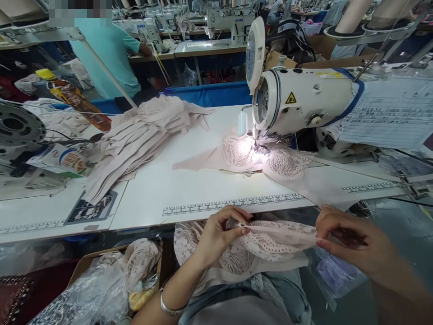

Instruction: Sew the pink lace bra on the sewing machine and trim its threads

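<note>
Over my lap lies a pale pink lace bra [237, 262], its edge stretched between my two hands. My left hand [221, 232] pinches that edge between thumb and fingers. At the other end, my right hand [341, 232] grips the same edge, its fingers curled. Another pale pink lace bra [286, 163] lies on the white table under the lit needle area of a sewing machine [297, 97], one cup on each side of the needle. Its right wing hangs toward the table's front edge, near my right hand.
A pile of pink bra pieces [145, 131] lies on the table at left, near a tea bottle [79, 101] and a drink carton [61, 159]. A ruler strip [230, 203] runs along the front edge. Below left stands a box [165, 262] with lace and plastic. A person in teal [104, 54] sits beyond.
</note>
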`<state>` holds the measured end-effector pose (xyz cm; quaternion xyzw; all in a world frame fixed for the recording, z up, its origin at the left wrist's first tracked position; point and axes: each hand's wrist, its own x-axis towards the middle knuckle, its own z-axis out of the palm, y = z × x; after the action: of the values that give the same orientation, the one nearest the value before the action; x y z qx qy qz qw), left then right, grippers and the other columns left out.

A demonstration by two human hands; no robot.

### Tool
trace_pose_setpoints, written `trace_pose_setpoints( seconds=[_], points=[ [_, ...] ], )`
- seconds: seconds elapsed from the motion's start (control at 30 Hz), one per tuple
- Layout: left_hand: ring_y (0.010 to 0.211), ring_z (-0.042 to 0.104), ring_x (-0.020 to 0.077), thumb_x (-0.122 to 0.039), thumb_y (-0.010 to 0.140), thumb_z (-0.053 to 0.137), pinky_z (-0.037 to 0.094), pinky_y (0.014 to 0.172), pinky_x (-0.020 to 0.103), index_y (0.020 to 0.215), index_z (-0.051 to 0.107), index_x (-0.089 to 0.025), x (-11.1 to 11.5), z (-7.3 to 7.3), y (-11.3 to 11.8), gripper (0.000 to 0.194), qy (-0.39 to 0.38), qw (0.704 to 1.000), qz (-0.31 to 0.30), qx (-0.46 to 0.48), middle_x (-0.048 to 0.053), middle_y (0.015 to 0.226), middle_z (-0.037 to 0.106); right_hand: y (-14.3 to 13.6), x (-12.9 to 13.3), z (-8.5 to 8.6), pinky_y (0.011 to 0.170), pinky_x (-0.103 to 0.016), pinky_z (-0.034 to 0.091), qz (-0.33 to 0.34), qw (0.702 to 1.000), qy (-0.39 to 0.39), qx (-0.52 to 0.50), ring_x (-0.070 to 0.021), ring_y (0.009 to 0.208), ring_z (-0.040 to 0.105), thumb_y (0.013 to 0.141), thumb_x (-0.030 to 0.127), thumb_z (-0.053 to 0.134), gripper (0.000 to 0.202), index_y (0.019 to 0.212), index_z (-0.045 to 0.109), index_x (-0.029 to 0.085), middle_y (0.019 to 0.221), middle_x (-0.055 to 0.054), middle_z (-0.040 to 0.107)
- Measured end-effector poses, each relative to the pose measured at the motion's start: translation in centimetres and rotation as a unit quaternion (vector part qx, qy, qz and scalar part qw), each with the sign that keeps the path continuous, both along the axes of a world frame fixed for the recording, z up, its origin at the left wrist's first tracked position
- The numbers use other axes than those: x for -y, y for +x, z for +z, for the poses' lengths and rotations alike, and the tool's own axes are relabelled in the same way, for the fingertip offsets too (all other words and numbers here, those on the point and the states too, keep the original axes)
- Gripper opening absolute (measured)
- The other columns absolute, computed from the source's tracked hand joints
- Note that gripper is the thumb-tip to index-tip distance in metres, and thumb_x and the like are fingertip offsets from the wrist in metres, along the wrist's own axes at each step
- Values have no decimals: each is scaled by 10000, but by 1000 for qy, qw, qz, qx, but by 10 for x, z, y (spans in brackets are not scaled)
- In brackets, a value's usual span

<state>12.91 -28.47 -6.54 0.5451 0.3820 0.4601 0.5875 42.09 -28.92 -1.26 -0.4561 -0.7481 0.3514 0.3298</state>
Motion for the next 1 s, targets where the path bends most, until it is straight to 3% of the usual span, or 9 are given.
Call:
trace_pose_setpoints(
  seconds=[0.1, 0.17, 0.23, 0.3, 0.43, 0.53, 0.73, 0.9, 1.0],
  points=[
    [1195, 575, 281, -319, 839, 772, 465, 1020, 407, 1181, 648, -210, -5, 17, 13, 380, 86, 985, -133, -73, 142, 1260, 621, -15, 4, 7, 561, -303, 455, 24, 998, 5, 59, -171, 630, 576, 913, 338, 669, 183, 750, 643, 260, 715, -21, 620],
    [1121, 590, 262, -307, 867, 739, 478, 984, 375, 1099, 671, -210, -6, 23, 27, 260, 141, 970, -169, -99, 123, 1142, 647, -28, 7, 7, 567, -302, 437, 39, 994, 20, 104, -174, 650, 559, 930, 296, 630, 175, 762, 621, 248, 716, -23, 615],
    [954, 616, 218, -288, 919, 670, 506, 861, 315, 868, 679, -195, -5, 25, 41, 106, 150, 970, -170, -90, 91, 957, 647, -36, 10, 5, 619, -313, 447, 56, 989, 39, 130, -173, 661, 548, 941, 254, 589, 166, 775, 593, 242, 709, -16, 612],
    [830, 608, 183, -282, 947, 626, 496, 759, 281, 757, 644, -184, -5, 23, 50, 214, 132, 977, -154, -63, 69, 859, 615, -35, 11, 2, 626, -306, 455, 50, 988, 35, 141, -160, 634, 538, 939, 261, 590, 117, 823, 583, 245, 722, -6, 615],
    [780, 586, 172, -325, 934, 643, 465, 712, 276, 718, 623, -178, -8, 19, 50, 262, 91, 986, -133, -41, 55, 820, 595, -17, 10, -3, 487, -245, 399, -2, 991, -41, 126, -125, 553, 490, 903, 418, 669, 198, 900, 559, 253, 776, -2, 632],
    [766, 572, 167, -349, 921, 663, 446, 701, 274, 708, 625, -177, -10, 19, 48, 277, 76, 988, -130, -40, 48, 805, 586, -6, 8, -6, 486, -241, 385, 0, 994, -51, 94, -125, 569, 488, 913, 477, 649, 246, 870, 579, 246, 808, -18, 656],
    [774, 576, 166, -346, 917, 670, 455, 704, 275, 712, 625, -179, -11, 20, 49, 268, 65, 989, -130, -28, 50, 814, 586, -6, 3, -8, 506, -243, 414, 34, 997, -55, 53, -115, 574, 514, 945, 414, 618, 194, 870, 639, 236, 895, -43, 685],
    [896, 648, 207, -378, 907, 684, 508, 800, 317, 703, 623, -175, -10, 20, 51, 294, 40, 991, -129, 1, 103, 932, 680, -6, 1, -3, 466, -243, 394, 5, 999, -41, -2, -93, 505, 462, 972, 437, 563, 290, 799, 636, 217, 874, -62, 684],
    [817, 648, 179, -401, 888, 700, 508, 698, 275, 688, 583, -169, -9, 20, 53, 328, -22, 990, -137, 25, 106, 939, 719, -6, 2, -1, 461, -241, 376, -16, 998, -49, -28, -83, 493, 426, 961, 444, 583, 316, 751, 598, 209, 838, -56, 660]
  ],
)
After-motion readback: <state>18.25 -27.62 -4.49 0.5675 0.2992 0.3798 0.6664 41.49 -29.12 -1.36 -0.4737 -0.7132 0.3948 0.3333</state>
